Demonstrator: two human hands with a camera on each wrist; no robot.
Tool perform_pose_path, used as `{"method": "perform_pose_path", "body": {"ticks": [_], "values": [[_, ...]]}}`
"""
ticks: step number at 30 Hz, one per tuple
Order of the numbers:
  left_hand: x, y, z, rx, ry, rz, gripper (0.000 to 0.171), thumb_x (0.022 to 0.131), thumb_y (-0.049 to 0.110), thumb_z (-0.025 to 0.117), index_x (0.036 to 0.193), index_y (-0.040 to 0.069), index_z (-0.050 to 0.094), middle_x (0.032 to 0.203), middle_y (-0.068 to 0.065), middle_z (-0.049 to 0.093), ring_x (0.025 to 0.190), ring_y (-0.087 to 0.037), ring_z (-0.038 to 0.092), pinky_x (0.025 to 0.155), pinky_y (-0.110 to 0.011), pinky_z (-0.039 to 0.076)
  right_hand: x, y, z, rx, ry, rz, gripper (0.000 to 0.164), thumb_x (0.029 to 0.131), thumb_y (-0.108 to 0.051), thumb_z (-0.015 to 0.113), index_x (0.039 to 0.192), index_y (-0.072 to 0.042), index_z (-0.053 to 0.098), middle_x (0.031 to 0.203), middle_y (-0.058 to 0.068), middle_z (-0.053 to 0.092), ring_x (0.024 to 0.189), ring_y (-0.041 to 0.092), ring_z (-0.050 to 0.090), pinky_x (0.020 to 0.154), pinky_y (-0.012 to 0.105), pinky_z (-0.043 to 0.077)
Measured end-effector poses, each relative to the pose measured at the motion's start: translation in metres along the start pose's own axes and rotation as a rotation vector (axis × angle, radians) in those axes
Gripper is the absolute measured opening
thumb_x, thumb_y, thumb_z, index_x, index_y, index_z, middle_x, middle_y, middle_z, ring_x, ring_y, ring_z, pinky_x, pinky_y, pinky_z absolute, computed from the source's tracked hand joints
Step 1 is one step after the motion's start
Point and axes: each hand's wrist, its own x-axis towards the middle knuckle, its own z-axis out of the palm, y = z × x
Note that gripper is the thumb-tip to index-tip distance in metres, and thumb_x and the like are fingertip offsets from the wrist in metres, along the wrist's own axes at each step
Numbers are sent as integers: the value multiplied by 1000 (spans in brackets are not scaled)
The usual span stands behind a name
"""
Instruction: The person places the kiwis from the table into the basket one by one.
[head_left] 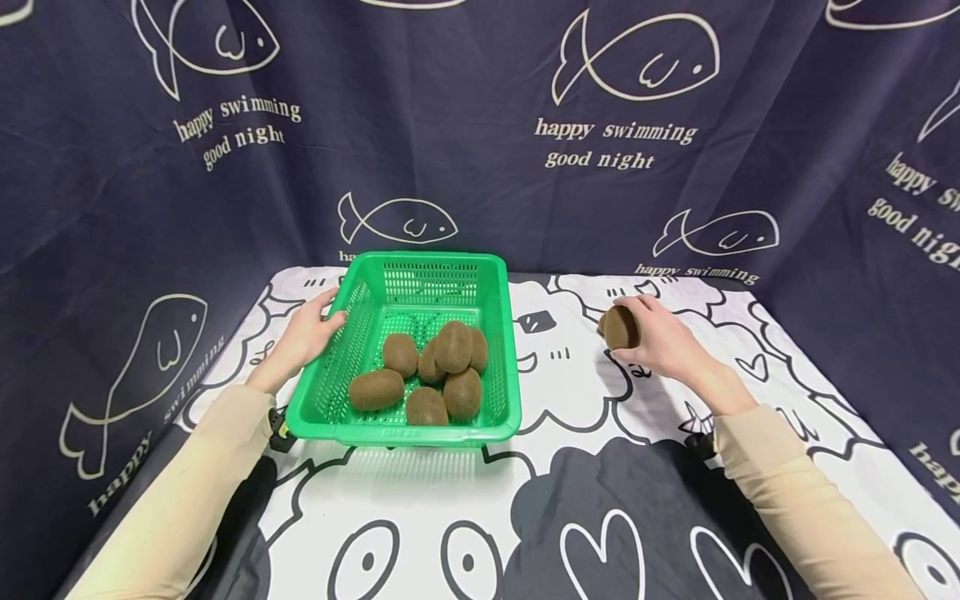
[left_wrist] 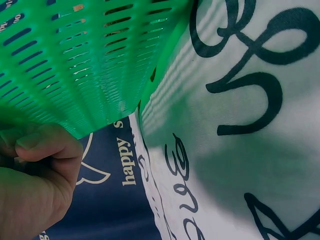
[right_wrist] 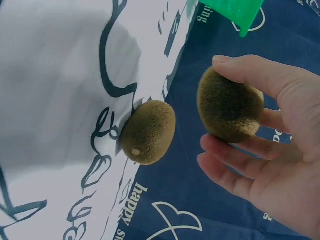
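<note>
A green plastic basket (head_left: 408,433) holds several brown kiwis (head_left: 377,390) grouped toward its near side. My left hand (head_left: 306,332) grips the basket's left rim; the left wrist view shows its curled fingers (left_wrist: 52,142) against the perforated wall. To the right of the basket, my right hand (head_left: 663,340) holds a kiwi (right_wrist: 230,106) between thumb and fingers, above the cloth. A second kiwi (right_wrist: 149,132) lies on the cloth beside the held one, mostly hidden behind it in the head view.
The table is covered by a white cloth (head_left: 570,392) with black cartoon drawings and dark patches. A navy curtain (head_left: 480,125) printed with fish and lettering stands behind and along both sides.
</note>
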Motion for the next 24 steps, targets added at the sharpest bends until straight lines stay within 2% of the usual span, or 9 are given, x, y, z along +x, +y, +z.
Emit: {"method": "perform_pose_path", "body": {"ticks": [7, 24], "values": [[-1, 1, 0, -11, 3, 2, 59, 96, 18, 43, 150, -2, 27, 147, -31, 38, 115, -45, 59, 97, -52, 48, 7, -8, 2, -1, 67, -55, 79, 62, -14, 87, 131, -3, 49, 116, 22, 53, 92, 39, 58, 76, 56, 50], [1, 0, 0, -4, -1, 1, 60, 96, 19, 43, 150, -2, 27, 146, -31, 39, 113, -45, 60, 97, -52, 48, 32, -39, 6, 43, 78, -130, 77, 62, -16, 87, 130, -6, 51, 118, 21, 55, 98, 37, 58, 82, 54, 49]]}}
